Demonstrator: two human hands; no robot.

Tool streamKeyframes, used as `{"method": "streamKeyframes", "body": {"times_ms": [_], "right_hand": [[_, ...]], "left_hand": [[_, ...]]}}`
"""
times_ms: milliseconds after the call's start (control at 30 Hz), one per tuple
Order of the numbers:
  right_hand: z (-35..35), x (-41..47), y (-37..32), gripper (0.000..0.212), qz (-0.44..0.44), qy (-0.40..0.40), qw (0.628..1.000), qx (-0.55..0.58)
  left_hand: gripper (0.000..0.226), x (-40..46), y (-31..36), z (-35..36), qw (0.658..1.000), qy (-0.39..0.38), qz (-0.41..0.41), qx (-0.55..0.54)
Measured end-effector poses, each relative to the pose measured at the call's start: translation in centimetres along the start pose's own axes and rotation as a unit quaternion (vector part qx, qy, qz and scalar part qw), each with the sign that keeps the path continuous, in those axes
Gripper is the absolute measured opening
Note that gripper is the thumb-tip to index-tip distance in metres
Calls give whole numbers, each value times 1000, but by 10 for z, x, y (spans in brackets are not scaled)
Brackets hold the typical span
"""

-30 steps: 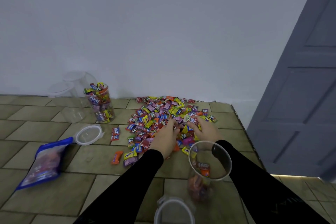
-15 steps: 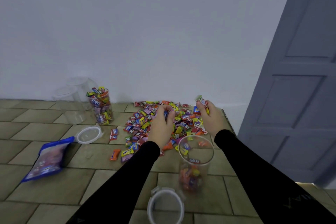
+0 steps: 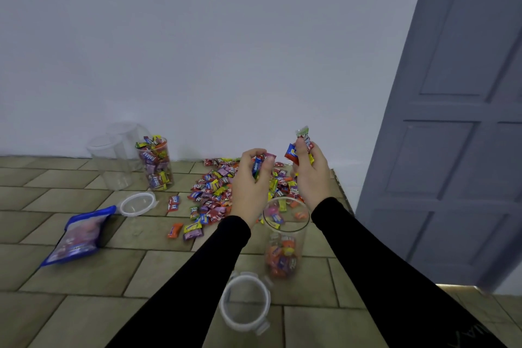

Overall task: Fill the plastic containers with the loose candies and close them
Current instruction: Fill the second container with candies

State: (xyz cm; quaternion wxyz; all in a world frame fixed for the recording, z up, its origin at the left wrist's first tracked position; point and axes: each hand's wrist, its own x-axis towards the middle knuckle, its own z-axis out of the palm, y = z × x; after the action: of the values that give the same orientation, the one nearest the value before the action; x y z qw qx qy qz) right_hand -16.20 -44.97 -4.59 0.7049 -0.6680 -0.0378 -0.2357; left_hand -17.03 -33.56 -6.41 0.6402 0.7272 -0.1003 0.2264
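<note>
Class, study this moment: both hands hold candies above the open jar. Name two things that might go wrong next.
1. The right hand and left hand hold their candies beyond the open container, so some may drop outside its narrow mouth.
2. The loose lid lies under the forearms; a sleeve might knock it.
</note>
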Motion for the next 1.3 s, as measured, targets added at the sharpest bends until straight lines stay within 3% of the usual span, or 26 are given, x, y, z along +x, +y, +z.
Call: {"method": "streamKeyframes", "body": {"times_ms": [400,600,667,800,867,1100,1200,1300], "right_hand": [[0,-14,14,30,69,47,995,49],[-1,-12,18,30,104,48,990,85],[0,-10,21,36,113,46,990,74],[3,-13,21,76,136,54,987,65],[5,-14,22,84,139,59,987,61],[4,-14,16,53,136,60,987,61],[5,-17,15,71,142,62,987,49],[5,-18,16,62,135,62,988,44]], "left_hand": [[21,-20,0,14,1000,1,-11,-18],[9,-19,-2,16,1000,0,-10,-16],[8,-19,0,16,1000,-3,-11,-21],[16,-21,-2,15,997,-33,-1,-71],[10,-22,-4,14,995,-45,5,-91],[20,-25,-5,12,987,-70,-3,-144],[10,-26,-7,12,989,-77,7,-127],[28,-27,-14,10,987,-90,22,-131]]}}
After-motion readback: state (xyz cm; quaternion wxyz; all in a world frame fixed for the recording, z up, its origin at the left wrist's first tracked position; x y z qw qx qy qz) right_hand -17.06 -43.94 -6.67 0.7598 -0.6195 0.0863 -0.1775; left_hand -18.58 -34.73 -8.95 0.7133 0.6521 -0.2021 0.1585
